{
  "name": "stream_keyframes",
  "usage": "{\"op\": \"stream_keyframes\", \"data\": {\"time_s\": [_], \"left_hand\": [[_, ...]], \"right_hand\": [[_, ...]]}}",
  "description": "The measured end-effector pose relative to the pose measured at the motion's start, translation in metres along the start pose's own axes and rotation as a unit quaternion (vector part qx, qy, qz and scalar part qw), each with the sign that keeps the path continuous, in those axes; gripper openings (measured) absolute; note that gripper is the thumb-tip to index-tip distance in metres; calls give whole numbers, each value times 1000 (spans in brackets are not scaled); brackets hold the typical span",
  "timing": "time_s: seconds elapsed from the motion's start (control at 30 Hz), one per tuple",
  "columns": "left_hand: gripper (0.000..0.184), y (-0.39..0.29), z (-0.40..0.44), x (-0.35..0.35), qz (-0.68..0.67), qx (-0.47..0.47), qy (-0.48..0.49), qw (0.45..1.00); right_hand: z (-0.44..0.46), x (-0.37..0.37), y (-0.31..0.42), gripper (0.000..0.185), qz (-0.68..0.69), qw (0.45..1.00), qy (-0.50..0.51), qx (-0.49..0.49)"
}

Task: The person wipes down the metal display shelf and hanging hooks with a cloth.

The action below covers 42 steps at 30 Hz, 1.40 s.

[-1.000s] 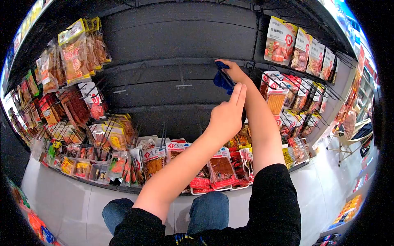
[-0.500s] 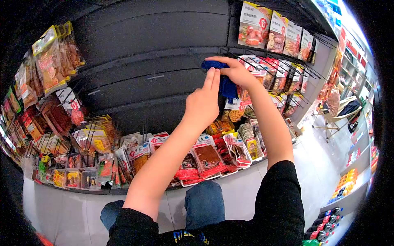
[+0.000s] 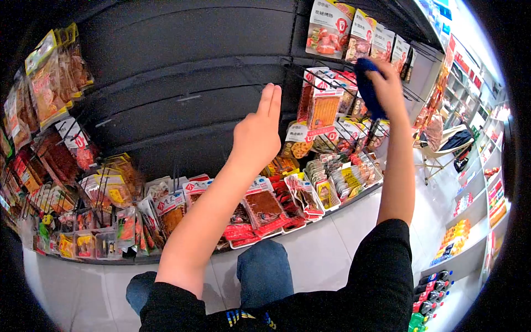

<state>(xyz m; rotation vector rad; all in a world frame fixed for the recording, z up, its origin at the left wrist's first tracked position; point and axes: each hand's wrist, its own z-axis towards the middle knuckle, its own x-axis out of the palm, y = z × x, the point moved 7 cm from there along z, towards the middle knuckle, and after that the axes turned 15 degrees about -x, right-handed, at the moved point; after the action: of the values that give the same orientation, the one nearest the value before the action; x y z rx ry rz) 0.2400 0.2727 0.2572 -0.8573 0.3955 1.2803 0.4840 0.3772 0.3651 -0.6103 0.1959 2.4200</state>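
Note:
My left hand [image 3: 258,130] is raised before the dark shelf back panel [image 3: 204,27], index and middle fingers stretched up side by side and the others curled, with nothing visible in it. Their tips are near a thin metal hook. My right hand [image 3: 389,91], farther right, grips a dark blue cloth [image 3: 368,88]. The cloth hangs in front of the hooks and packets on the right rack, below the upper row of white packets [image 3: 327,30].
Snack packets [image 3: 55,83] hang at the left. Red packets [image 3: 264,207] and small trays [image 3: 105,243] line the bottom shelf. A folding chair [image 3: 442,152] stands at the right, with bottles [image 3: 431,293] at the lower right. Metal hooks stick out around the right rack.
My right hand has moved right with the blue cloth, away from my left hand, which it was beside before. The view has shifted right.

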Motion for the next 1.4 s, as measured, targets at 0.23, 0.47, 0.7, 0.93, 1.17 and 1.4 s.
{"op": "stream_keyframes", "data": {"time_s": [0.23,0.47,0.7,0.93,1.17,1.4], "left_hand": [[72,2,-1,0,-1,22,-15,1000],[72,0,-1,0,-17,28,-29,999],[73,5,-1,-1,-12,34,-31,999],[74,3,0,1,-34,32,-27,999],[74,6,0,5,-30,37,-45,998],[74,5,2,6,-10,30,-15,999]], "right_hand": [[8,79,23,23,-67,977,185,-84],[35,105,-4,25,36,941,326,-80],[43,39,-34,30,-82,982,140,95],[95,20,17,30,-278,925,-152,-211],[116,189,7,31,-379,899,201,-90],[75,248,-26,33,-258,888,360,125]]}}
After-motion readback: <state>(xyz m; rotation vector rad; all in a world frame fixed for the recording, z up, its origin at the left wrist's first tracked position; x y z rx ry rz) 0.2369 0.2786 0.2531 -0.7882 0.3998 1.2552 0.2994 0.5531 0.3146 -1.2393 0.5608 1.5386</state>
